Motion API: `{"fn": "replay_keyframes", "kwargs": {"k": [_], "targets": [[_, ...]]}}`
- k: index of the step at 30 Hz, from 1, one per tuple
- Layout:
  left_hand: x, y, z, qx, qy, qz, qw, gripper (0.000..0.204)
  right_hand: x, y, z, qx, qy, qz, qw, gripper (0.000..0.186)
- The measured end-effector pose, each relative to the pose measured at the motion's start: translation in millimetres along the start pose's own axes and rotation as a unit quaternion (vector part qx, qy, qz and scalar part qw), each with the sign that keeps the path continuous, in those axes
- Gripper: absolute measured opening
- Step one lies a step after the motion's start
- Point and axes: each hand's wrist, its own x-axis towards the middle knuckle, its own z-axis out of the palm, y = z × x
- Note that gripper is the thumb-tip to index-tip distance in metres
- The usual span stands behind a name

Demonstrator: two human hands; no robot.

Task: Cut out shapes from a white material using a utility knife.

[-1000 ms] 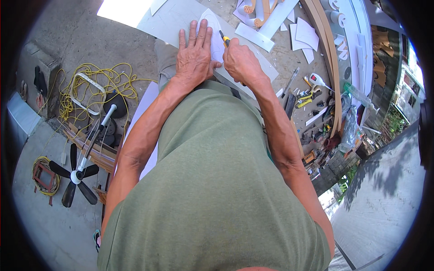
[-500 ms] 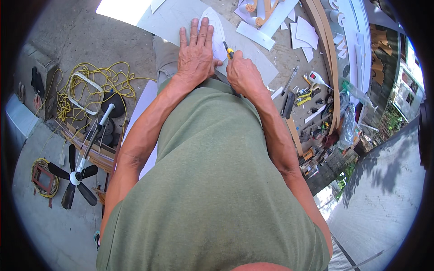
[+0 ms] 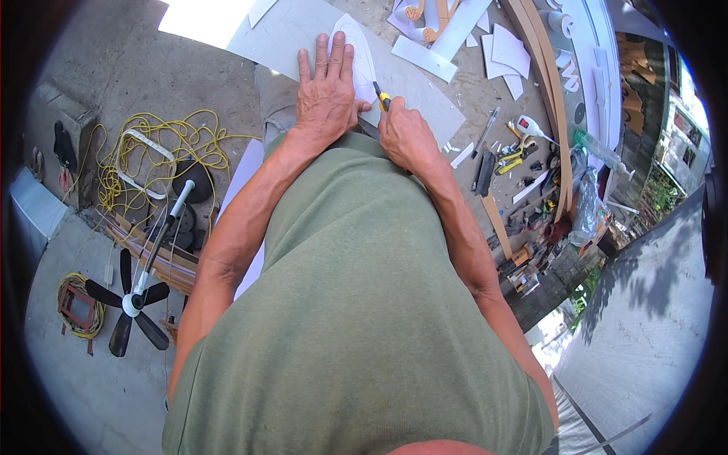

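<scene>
My left hand (image 3: 324, 106) lies flat with its fingers stretched out, pressing on a white pointed sheet piece (image 3: 362, 54) that has drawn lines on it. The sheet rests on a grey board (image 3: 415, 89) in front of me. Wrapped round a yellow and black utility knife (image 3: 384, 98), my right hand (image 3: 409, 138) is just right of the left thumb. The blade end of the knife meets the right side of the white piece. My palm hides part of the sheet's left side.
White offcuts (image 3: 509, 53) and white strips (image 3: 425, 59) lie beyond the board. To the right are a pen-like tool (image 3: 487, 130), yellow-handled pliers (image 3: 509, 163), a glue gun (image 3: 531, 127) and long brown strips (image 3: 547, 83). On the left are tangled yellow cord (image 3: 133, 155) and a black-bladed fan (image 3: 130, 305).
The utility knife and my right hand have come slightly nearer to me along the white piece's right side. My left hand stays pressed on the sheet.
</scene>
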Motion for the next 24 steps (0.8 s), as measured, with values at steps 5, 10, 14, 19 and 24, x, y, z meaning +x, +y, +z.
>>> {"fn": "replay_keyframes", "kwargs": {"k": [5,10,14,19,24], "targets": [[1,4,-2,0.020,0.001,-0.003,1.000,0.113,-1,-2,-3,0.006,0.006,0.001,1.000,0.032],[15,-12,-21,-0.017,-0.004,0.067,0.998,0.100,0,-2,-22,-0.104,-0.010,-0.036,0.994,0.025],[30,-31,-20,-0.007,-0.022,0.196,0.980,0.077,4,1,-41,-0.157,-0.015,-0.058,0.986,0.023],[36,-53,-9,-0.024,-0.072,0.269,0.960,0.068,6,6,-41,-0.179,-0.011,-0.082,0.980,0.022],[38,-56,-9,-0.038,-0.046,0.276,0.959,0.064,5,12,-24,-0.129,-0.009,-0.075,0.989,0.020]]}}
